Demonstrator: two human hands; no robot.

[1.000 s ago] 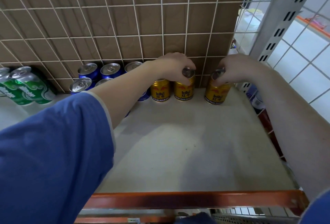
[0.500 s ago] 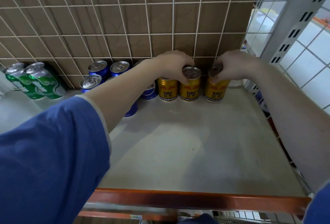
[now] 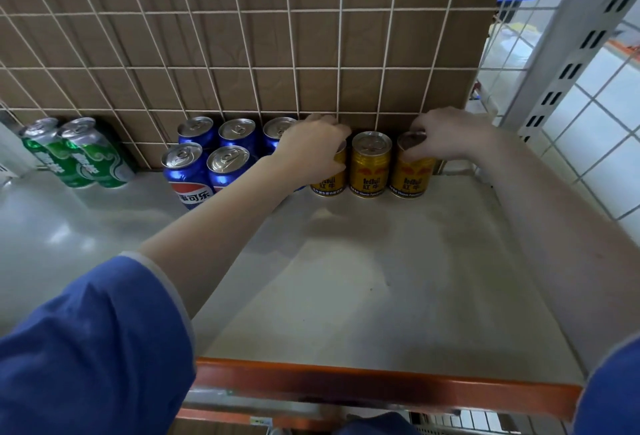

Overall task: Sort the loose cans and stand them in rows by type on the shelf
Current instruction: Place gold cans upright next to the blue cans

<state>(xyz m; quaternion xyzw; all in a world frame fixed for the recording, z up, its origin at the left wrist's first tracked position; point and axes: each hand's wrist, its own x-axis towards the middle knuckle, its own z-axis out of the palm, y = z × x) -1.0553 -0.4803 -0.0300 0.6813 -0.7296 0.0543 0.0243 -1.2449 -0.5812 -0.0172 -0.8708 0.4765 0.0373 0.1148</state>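
The left hand (image 3: 313, 150) curls over the top of the left gold can (image 3: 330, 176). The right hand (image 3: 446, 133) pinches the rim of the right gold can (image 3: 410, 175). Between the hands stands 1 free gold can (image 3: 369, 166); all 3 stand upright, close together, against the wire grid (image 3: 242, 67). Nearer than the hands, the shelf (image 3: 363, 278) lies bare to its orange edge (image 3: 381, 382). Left of the left hand stand 5 blue cans (image 3: 187, 175), then 2 green cans (image 3: 76, 154). A grey upright (image 3: 561, 46) stands right of the right hand.

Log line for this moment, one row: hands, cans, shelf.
left hand: grips left gold can | right hand: grips right gold can | middle gold can: free, upright | shelf: blue cans, green cans grouped left
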